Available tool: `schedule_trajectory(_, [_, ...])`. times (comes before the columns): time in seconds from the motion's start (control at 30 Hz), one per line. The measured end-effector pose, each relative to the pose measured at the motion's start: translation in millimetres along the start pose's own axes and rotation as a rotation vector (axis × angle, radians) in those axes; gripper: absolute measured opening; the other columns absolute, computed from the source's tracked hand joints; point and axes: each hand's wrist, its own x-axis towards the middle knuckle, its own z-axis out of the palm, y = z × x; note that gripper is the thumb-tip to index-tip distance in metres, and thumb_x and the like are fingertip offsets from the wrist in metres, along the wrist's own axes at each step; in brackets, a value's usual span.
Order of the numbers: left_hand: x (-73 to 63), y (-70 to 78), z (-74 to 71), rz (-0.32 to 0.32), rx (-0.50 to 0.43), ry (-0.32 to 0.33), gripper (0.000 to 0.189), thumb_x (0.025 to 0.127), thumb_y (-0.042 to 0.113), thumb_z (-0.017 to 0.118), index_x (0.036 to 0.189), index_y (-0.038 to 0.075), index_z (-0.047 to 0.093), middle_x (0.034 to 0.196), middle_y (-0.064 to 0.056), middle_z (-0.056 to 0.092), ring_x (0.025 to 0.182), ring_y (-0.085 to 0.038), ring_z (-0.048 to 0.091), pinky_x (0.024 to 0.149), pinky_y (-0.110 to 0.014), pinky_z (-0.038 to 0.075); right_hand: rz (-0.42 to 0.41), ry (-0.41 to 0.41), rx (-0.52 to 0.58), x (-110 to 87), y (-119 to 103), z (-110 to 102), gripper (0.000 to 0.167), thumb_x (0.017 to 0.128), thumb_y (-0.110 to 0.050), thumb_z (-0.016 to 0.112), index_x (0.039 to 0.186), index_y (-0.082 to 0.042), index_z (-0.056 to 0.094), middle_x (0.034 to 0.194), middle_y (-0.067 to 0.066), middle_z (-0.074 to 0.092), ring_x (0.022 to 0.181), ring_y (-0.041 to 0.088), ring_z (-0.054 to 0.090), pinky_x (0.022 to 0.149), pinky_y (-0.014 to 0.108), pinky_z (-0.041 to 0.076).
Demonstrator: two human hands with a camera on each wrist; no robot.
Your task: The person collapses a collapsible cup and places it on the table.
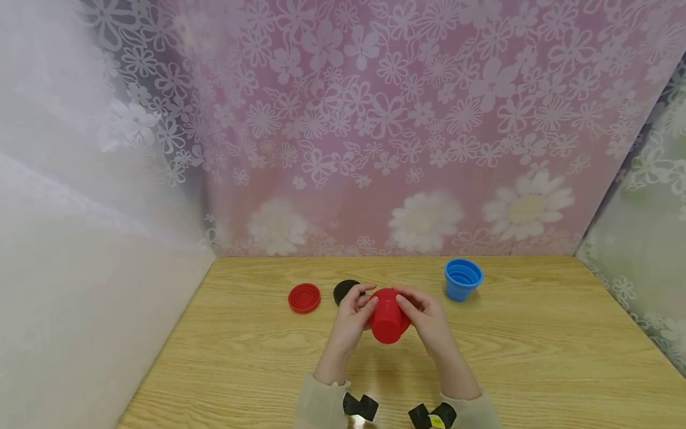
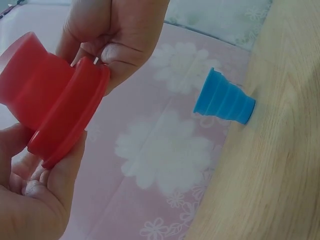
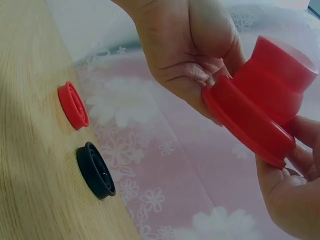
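Note:
Between both hands, off the table, is a red collapsible cup [image 1: 388, 320], its narrow base tilted toward me. Part of its wall stands out from the wide rim, while the rest looks folded at the rim in the left wrist view. My left hand [image 1: 349, 322] grips the rim on one side, and my right hand [image 1: 430, 320] grips it on the other. Both thumbs lie against the red wall. Behind my left fingers, a flat black collapsible cup [image 3: 95, 170] is partly hidden in the head view. The inside of the held cup is out of sight.
A flattened red collapsible cup [image 1: 304, 298] lies at the back left of the wooden table [image 1: 241, 357]. An extended blue collapsible cup [image 1: 462, 279] stands upright at the back right. Flowered curtains [image 1: 332, 119] hang behind the table and at both sides.

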Motion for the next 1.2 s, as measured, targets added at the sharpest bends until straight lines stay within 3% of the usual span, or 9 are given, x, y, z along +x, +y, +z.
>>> schedule_trajectory(0.37, [-3.9,5.6,3.0,0.005,0.091,0.01,0.031,0.087,0.004,0.053,0.116,-0.008,0.053,0.104,-0.018,0.058,0.067,-0.01,0.06,0.059,-0.025,0.051,-0.004,0.058,-0.076,-4.5,-1.4,1.0,0.03,0.083,-0.001,0.059,0.111,0.008,0.057,0.102,0.022,0.058,0.077,0.016,0.058,0.064,0.026,0.051])
schedule_trajectory(0.7, [-11.2,31.3,14.4,0.121,0.307,0.032,0.024,0.087,0.0,0.052,0.109,-0.01,0.057,0.102,-0.022,0.059,0.07,-0.018,0.062,0.062,-0.027,0.052,-0.044,0.11,-0.14,-3.3,-2.2,4.2,0.027,0.081,0.002,0.06,0.107,0.008,0.06,0.098,0.022,0.061,0.076,0.019,0.06,0.063,0.028,0.052])
schedule_trajectory(1.2, [-14.9,36.0,21.7,0.232,0.504,0.114,0.021,0.086,-0.005,0.05,0.104,-0.01,0.06,0.095,-0.02,0.062,0.075,-0.022,0.06,0.063,-0.019,0.049,-0.113,0.165,-0.223,-3.8,-1.5,10.0,0.024,0.079,0.002,0.063,0.102,0.008,0.063,0.095,0.022,0.062,0.076,0.022,0.062,0.062,0.025,0.051])
